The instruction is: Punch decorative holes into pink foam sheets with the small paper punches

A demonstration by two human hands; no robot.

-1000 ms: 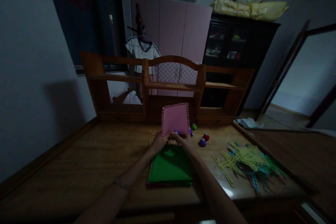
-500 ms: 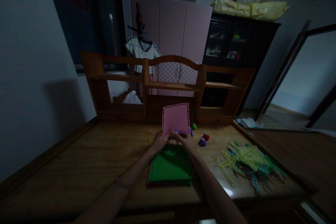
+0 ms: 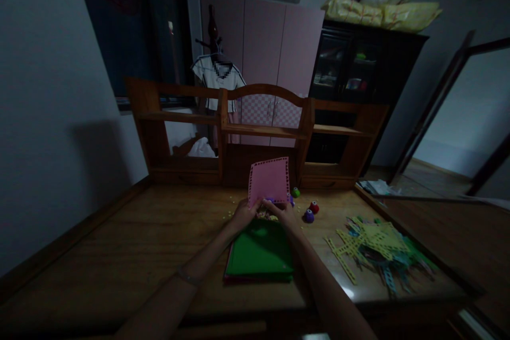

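Note:
A pink paper sheet [image 3: 270, 181] with punched holes along its edges stands upright above the desk. My left hand [image 3: 243, 215] is closed on its lower left edge. My right hand [image 3: 285, 213] is closed at its lower right edge, with a small purple punch showing by the fingers. Just in front of both hands lies a stack of coloured paper with a green sheet [image 3: 258, 249] on top. Small paper bits lie between the hands.
Green [image 3: 295, 192], red [image 3: 314, 206] and purple [image 3: 308, 216] little punches sit right of my hands. A heap of punched yellow and blue paper strips [image 3: 374, 247] covers the desk's right part. A wooden shelf unit [image 3: 258, 130] stands along the back edge of the desk [image 3: 131, 244].
Almost nothing has changed: both hands stay on the pink sheet. The view has shifted very slightly.

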